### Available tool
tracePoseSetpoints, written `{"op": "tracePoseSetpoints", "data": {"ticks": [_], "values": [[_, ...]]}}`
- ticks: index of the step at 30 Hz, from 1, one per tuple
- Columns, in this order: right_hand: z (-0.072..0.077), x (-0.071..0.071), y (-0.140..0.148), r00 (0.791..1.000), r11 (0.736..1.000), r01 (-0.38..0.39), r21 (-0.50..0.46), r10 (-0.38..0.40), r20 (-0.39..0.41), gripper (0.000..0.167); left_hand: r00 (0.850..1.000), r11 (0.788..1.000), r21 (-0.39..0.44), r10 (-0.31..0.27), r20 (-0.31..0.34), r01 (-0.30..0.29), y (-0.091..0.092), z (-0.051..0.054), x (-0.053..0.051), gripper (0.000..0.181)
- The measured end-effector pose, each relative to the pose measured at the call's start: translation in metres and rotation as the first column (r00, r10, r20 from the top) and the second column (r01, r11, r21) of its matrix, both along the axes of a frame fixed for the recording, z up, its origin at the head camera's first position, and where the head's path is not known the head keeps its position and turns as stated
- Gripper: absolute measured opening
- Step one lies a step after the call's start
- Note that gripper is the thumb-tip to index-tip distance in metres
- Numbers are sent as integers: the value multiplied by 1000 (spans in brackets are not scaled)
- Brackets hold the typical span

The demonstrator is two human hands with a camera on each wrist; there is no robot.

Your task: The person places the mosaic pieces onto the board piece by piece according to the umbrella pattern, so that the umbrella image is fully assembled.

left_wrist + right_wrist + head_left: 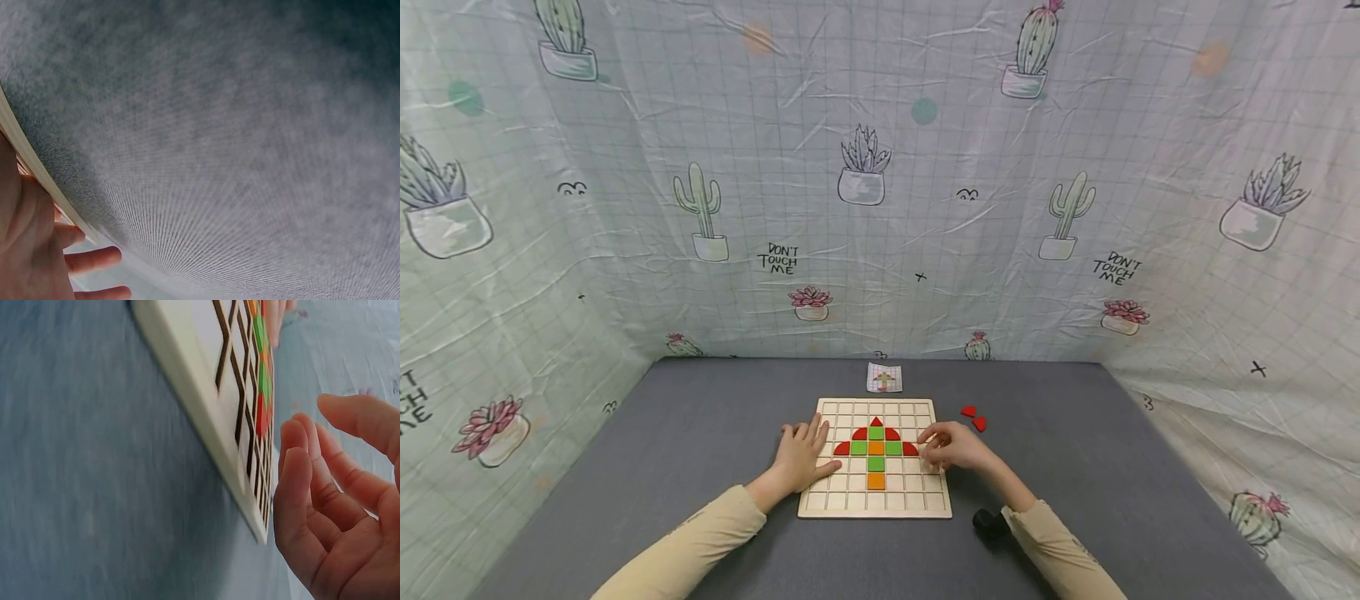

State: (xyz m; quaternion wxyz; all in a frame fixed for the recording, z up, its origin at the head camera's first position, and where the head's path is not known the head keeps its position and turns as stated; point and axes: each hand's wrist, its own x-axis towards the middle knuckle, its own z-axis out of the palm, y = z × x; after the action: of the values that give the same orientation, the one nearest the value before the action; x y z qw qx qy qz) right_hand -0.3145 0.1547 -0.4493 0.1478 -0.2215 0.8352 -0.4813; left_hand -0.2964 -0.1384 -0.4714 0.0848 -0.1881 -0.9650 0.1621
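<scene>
A pale wooden grid board (835,502) lies flat on the table, with red, green and orange tiles laid in an arrow-like figure. At its tip is a red triangle (876,422); an orange square (876,481) forms the lowest part. My left hand (801,458) rests with spread fingers on the board's left edge. Over the right edge hovers my right hand (953,447), fingers loosely bent beside the outermost red quarter-round tile (910,449). In the right wrist view, thumb and fingers (297,469) stand apart with nothing visible between them.
Two loose red pieces (968,411) lie right of the board. A small printed card (883,367) showing a similar coloured figure lies behind it. Near the right sleeve sits a black object (988,525), its kind unclear. A cactus-patterned cloth (917,225) surrounds the grey table (715,433).
</scene>
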Motion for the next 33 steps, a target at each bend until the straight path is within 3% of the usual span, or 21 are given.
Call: {"op": "tracePoseSetpoints", "data": {"ticks": [4, 9, 14, 20, 27, 33], "values": [[-4, -10, 14, 999, 999, 45, 25, -44, -33, 27, 1000, 1000, -21, -1, -26, 0, -1, -2, -1, 73], [-12, -22, 30, 986, 986, 154, 70, -149, -71, 26, 999, 999, -36, -3, -42, 1, -1, -4, -2, 74], [-13, -27, 43, 962, 964, 252, 88, -240, -130, 25, 999, 1000, -27, -6, -37, 5, -1, -4, -2, 74], [-15, -34, 58, 925, 923, 368, 112, -352, -145, 24, 1000, 1000, -25, -3, -31, 2, 0, -2, -1, 74], [-16, -42, 76, 903, 895, 425, 136, -411, -123, 28, 1000, 1000, -19, 1, -20, -1, 0, -2, -1, 74], [-16, -45, 84, 901, 868, 433, 242, -417, -118, 34, 1000, 1000, 1, 1, -15, -1, 0, -3, -1, 74]]}}
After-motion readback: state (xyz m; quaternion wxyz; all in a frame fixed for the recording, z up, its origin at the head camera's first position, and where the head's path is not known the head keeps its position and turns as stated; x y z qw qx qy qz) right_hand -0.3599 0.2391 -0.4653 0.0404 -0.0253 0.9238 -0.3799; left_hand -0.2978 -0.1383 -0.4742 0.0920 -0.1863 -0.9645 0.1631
